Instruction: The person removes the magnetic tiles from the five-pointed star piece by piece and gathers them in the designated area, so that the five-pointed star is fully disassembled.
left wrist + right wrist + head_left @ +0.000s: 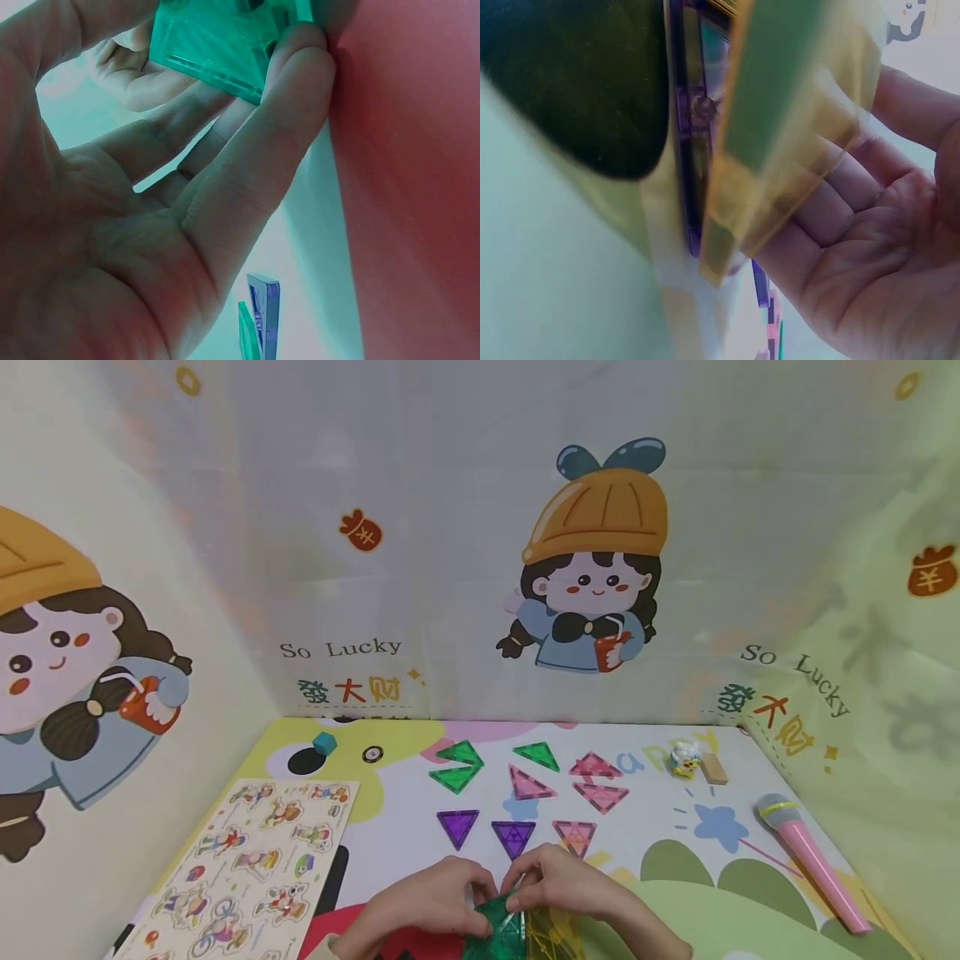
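Observation:
My left hand (435, 897) grips a translucent green magnetic tile (501, 935) at its left side, thumb over its face. In the left wrist view, bent fingers reach beneath the tile's edge. The right hand (558, 881) pinches the green tile's upper corner between thumb and index finger. Beside the green tile, under the right hand, stands a translucent yellow magnetic tile (553, 935). The right wrist view has the yellow tile (802, 142) upright in front of the right fingers, with a purple-edged tile (694, 150) behind it. The lower part of the tiles lies outside the head view.
Past the hands lie purple triangle tiles (457, 827), pink triangle tiles (531, 783) and green triangle tiles (536, 755). A picture puzzle board (255, 860) is at left, a pink toy microphone (817, 864) at right. A small figurine (684, 760), wooden block (714, 769) and blue cube (325, 743) stand farther back.

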A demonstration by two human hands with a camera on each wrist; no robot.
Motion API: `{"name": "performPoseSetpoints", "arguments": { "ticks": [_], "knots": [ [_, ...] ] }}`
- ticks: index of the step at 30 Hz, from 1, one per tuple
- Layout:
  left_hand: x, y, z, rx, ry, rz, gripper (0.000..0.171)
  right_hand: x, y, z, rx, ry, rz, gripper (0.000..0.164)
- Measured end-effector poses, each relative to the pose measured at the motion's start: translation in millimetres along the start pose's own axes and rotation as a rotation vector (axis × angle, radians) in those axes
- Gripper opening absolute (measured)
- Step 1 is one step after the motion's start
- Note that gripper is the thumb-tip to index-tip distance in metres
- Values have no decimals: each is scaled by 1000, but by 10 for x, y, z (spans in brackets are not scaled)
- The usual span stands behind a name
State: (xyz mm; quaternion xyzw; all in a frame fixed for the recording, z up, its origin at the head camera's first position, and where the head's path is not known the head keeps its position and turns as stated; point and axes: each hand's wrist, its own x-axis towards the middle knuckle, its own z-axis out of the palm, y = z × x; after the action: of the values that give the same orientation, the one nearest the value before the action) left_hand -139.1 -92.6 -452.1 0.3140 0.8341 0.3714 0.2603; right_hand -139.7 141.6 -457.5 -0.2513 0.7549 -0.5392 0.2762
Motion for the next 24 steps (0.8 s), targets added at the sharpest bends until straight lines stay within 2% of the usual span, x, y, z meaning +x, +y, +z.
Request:
{"name": "performPoseSetpoints", "arguments": {
  "ticks": [5,11,18,24],
  "knots": [
    [-11,-29,1,-53,-21,2,15,-9,21,-69,52,-93,-34,17],
    [-2,-49,-28,-50,-43,27,16,-7,42,-138,91,-147,-67,25],
    [13,-90,-53,-84,-41,25,16,1,47,-149,89,-139,-61,22],
    [7,-93,-65,-148,-39,-32,16,-30,31,-154,46,-122,-46,16]
  ]
}}
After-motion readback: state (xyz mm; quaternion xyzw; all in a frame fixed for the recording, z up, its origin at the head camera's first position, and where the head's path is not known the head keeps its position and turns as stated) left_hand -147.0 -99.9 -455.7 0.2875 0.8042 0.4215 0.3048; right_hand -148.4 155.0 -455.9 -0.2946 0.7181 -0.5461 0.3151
